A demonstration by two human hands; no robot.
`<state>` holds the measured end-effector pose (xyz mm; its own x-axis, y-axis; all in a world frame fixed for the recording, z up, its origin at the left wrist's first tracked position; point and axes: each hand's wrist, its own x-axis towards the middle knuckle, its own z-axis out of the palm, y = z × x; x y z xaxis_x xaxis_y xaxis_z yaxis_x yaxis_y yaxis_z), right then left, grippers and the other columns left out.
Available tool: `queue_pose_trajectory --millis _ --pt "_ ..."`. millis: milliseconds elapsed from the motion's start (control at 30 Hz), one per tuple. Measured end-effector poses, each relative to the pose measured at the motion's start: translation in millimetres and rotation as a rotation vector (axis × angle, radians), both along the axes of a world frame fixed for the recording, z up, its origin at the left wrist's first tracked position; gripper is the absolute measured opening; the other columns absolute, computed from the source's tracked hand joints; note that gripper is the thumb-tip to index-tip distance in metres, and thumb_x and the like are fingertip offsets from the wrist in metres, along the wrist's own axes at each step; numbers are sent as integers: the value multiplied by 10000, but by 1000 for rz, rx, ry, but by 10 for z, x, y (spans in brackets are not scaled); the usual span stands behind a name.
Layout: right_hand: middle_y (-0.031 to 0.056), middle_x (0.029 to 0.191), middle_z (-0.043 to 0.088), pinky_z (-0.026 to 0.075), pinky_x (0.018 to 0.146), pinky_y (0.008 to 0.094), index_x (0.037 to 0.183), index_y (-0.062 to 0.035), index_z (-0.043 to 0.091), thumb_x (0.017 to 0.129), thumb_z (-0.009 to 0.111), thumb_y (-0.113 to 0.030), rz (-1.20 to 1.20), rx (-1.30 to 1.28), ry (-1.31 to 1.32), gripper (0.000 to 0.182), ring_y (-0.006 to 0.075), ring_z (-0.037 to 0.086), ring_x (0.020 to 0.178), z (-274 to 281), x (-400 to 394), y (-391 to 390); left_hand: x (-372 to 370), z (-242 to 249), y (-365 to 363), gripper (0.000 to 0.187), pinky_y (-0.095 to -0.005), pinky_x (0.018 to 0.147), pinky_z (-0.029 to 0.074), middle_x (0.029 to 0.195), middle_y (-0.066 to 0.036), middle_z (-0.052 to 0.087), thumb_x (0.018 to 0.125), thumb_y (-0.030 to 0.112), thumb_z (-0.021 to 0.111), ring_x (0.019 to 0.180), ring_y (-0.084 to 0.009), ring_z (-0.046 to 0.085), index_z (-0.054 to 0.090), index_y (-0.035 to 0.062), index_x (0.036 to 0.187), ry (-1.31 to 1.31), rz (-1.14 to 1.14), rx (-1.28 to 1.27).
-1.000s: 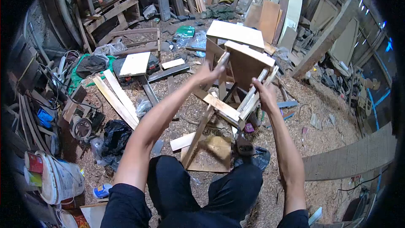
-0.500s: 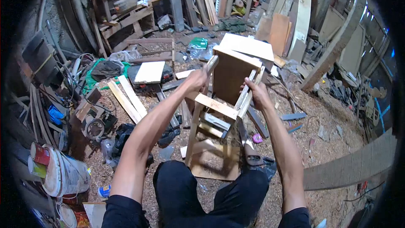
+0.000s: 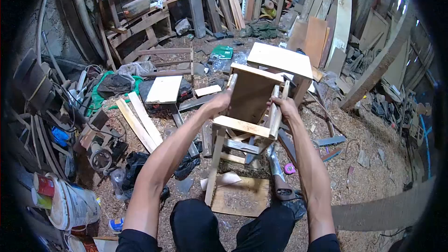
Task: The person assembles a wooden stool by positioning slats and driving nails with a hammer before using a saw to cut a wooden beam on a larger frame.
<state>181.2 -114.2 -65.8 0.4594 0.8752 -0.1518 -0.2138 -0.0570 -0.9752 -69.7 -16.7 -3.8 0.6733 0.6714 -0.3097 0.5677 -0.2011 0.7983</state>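
A small wooden stool [image 3: 251,94] is tilted in front of me, its seat turned away and its legs and rungs facing me. My left hand [image 3: 217,103] grips the stool's left leg near the seat. My right hand [image 3: 282,106] is closed around the right leg. One lower leg rests on a flat wooden board [image 3: 241,198] on the sawdust floor between my knees.
A second wooden stool [image 3: 281,60] stands just behind. A handsaw [image 3: 278,175] lies on the floor at right of the board. Planks [image 3: 138,118], a white panel [image 3: 164,89], a power tool [image 3: 100,156] and buckets [image 3: 70,203] crowd the left; timber leans along the back wall.
The stool has swung lower and closer to the floor, its seat tipping further away. Both hands stayed on its legs and slid down with it.
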Motion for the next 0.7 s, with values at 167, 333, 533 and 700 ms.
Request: queue_pose_trajectory --millis 167,333,533,700 --pt "110 777 645 544 589 314 968 45 585 895 606 -174 28 -100 -8 232 174 639 694 -7 216 58 289 -441 42 667 -368 644 493 765 -82 534 956 598 201 655 -194 546 506 6 990 -288 211 -304" --pt "100 814 659 512 660 303 998 37 618 873 655 -218 85 -291 -224 286 164 632 725 69 320 -160 382 -489 98 668 -347 459 444 624 -80 479 949 615 180 530 -190 530 488 27 877 -157 287 -380" --pt "128 886 655 511 699 326 1014 47 614 868 668 -302 200 -175 -210 383 193 634 781 -117 242 -121 253 -769 169 709 -381 492 479 651 -84 515 952 612 182 516 -200 539 509 -9 854 -254 254 -283" --pt "163 969 651 504 783 431 1026 39 629 878 612 -410 -32 -485 -633 474 274 618 853 350 -7 -320 71 -506 128 667 -342 662 473 884 -96 633 964 594 239 696 -173 578 575 42 1128 -171 108 -267"
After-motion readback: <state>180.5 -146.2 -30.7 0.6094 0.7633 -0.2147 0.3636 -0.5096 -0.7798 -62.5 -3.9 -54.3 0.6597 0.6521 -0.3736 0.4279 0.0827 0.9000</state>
